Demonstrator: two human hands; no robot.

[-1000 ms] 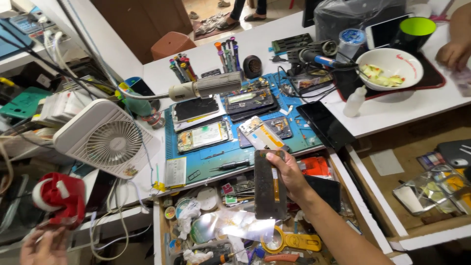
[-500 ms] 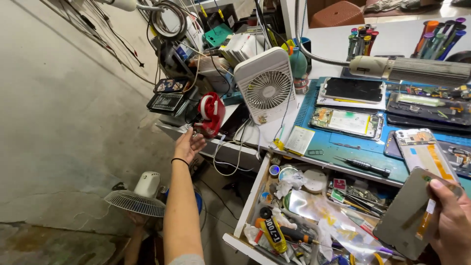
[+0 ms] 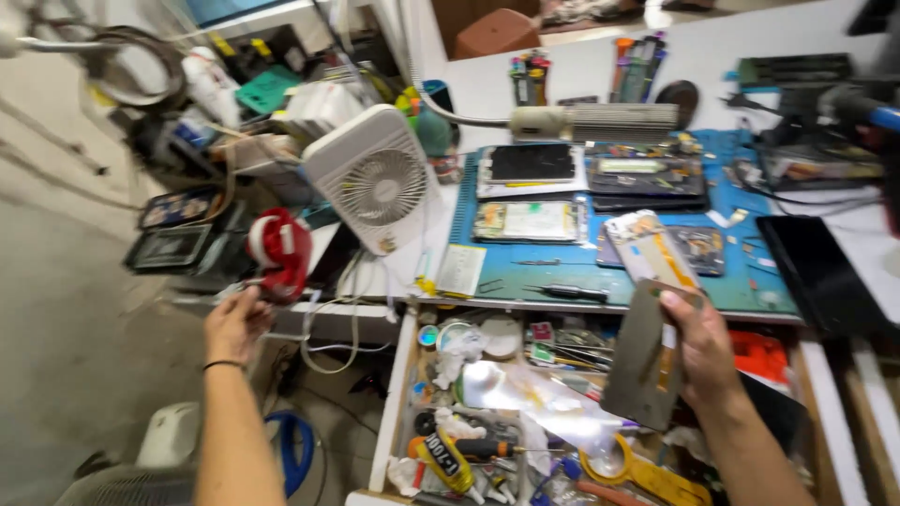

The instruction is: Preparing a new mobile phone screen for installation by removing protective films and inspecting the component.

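We have the work half in hand, as we judge it: our right hand [image 3: 705, 351] is closed around a dark grey phone panel [image 3: 647, 354], thumb across its near face and fingers wrapped behind, holding it tilted and lifted above the open drawer [image 3: 392, 412]. The panel sits wholly inside that grip, its upper corner just past the thumb and its lower edge hanging free over the clutter of a clear plastic bag [image 3: 534, 398], a yellow tool [image 3: 647, 473] and small screwdrivers. It touches nothing else that we can see. Our left hand [image 3: 236, 323] is well apart from it, out past the drawer's left side, fingers curled loosely right beside a red-and-white device [image 3: 279, 251] on the low shelf; whether it has hold of the device or only brushes it we cannot tell, since the fingertips are turned away. So one thing is held, and the reach on the left looks not yet finished. On the blue mat [image 3: 600, 272] above the drawer, several opened phones [image 3: 531, 221] lie flat, none of them touched, and a pale phone back [image 3: 649, 249] lies just beyond the panel's top. A white fan [image 3: 373, 180] stands between the two hands, near the mat's left edge.
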